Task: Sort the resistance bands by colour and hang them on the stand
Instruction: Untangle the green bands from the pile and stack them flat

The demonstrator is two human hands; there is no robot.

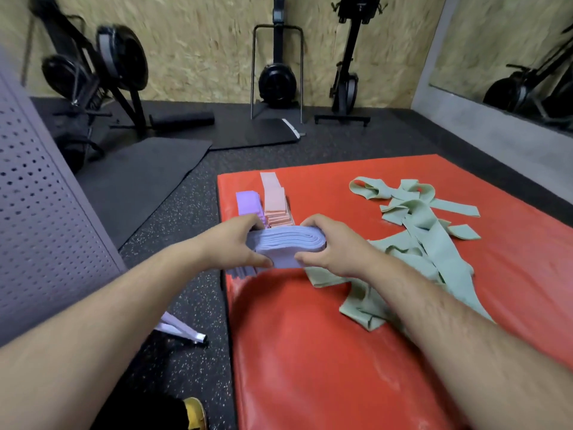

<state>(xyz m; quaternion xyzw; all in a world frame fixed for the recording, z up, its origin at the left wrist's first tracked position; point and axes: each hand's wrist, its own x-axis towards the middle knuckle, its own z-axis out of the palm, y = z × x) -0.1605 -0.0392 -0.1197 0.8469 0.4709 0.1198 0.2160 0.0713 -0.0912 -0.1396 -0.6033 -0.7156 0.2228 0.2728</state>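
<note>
A folded bundle of pale lilac bands (286, 247) is held above the left edge of the red mat (356, 352). My left hand (235, 240) grips its left end and my right hand (328, 246) grips its right end. Behind the bundle lie a purple stack (248, 204) and a pink stack (274, 201) of folded bands. A loose tangle of green bands (428, 237) spreads over the mat's right half, partly under my right forearm. More lilac band ends (240, 271) poke out below my left hand.
A grey perforated panel (37, 218) stands at the left, with a white-tipped foot (186, 332) on the speckled floor. Black floor mats (148, 169), rowing machines (93, 66) and a ski machine (277, 76) line the back wall. A mirror (511, 57) is at the right.
</note>
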